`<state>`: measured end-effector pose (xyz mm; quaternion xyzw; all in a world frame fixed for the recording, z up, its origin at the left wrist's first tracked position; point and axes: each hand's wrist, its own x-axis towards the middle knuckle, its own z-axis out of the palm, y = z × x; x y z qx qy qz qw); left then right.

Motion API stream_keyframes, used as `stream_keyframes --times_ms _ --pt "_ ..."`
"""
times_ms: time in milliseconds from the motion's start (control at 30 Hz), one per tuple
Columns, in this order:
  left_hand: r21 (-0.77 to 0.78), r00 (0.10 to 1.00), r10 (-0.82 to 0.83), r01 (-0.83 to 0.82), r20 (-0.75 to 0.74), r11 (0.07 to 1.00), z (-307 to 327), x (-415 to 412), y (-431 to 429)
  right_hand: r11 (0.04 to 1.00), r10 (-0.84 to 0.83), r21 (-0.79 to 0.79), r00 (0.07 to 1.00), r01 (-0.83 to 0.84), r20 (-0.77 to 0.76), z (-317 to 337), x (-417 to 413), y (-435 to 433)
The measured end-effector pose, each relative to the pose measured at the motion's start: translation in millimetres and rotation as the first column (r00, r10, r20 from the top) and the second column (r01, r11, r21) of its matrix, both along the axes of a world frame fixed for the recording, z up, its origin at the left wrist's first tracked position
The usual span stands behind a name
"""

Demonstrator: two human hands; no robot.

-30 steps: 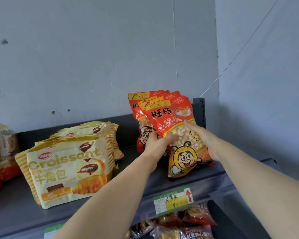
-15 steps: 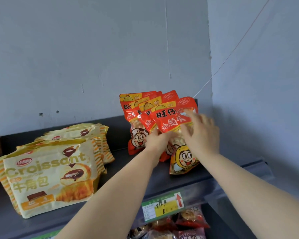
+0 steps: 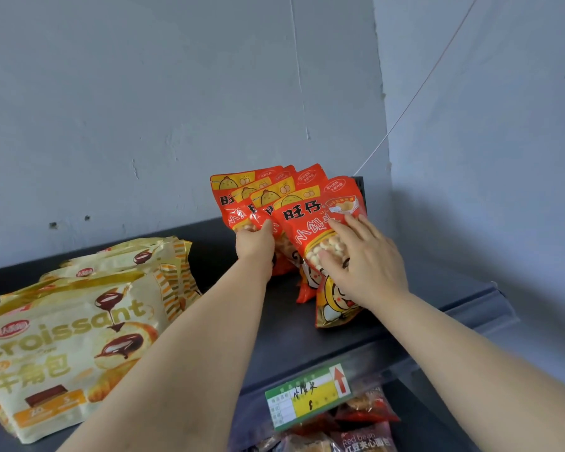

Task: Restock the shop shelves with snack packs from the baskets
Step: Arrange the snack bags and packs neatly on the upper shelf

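Several red snack packs [image 3: 242, 194] stand in a leaning row at the right end of the dark top shelf [image 3: 307, 340]. The front red pack [image 3: 307, 220] shows a cartoon face and a window of small round biscuits. My left hand [image 3: 255, 247] grips the left side of the row, with the thumb on the front and the fingers behind. My right hand [image 3: 364, 261] lies flat with spread fingers on the face of the front pack and presses it back. The lower halves of the rear packs are hidden behind my hands.
A stack of cream croissant bags [image 3: 62, 337] fills the shelf's left part. A bare strip of shelf separates it from the red packs. A green and yellow price label [image 3: 307, 396] hangs on the front rail. More packs [image 3: 366, 435] lie on the shelf below. Walls close off the back and right.
My right hand left the front pack's right edge and now lies flat on its face. My left hand slid up the left side of the row. The packs stand closer together.
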<state>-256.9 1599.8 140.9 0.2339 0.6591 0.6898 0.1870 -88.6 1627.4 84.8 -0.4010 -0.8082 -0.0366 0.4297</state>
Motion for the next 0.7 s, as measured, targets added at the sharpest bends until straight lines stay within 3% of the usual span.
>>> stream_keyframes --times_ms 167,300,500,700 --pt "-0.061 0.992 0.011 -0.019 -0.124 0.998 -10.8 4.0 11.8 1.0 -0.008 -0.002 0.999 0.008 -0.033 -3.7 -1.7 2.2" --pt "0.041 0.999 -0.001 0.002 -0.038 0.999 -15.1 18.5 15.8 1.0 -0.008 -0.002 0.997 0.007 -0.08 -2.1 -1.1 2.6" --pt "-0.104 0.998 0.0 -0.007 -0.066 0.995 -25.2 -0.5 37.1 1.0 0.008 0.012 0.994 -0.007 -0.111 -3.9 0.3 3.2" --pt "-0.09 0.954 0.086 -0.116 -0.286 0.989 -15.6 3.5 17.0 0.998 0.062 0.017 0.975 -0.059 -0.216 -1.7 1.6 1.8"
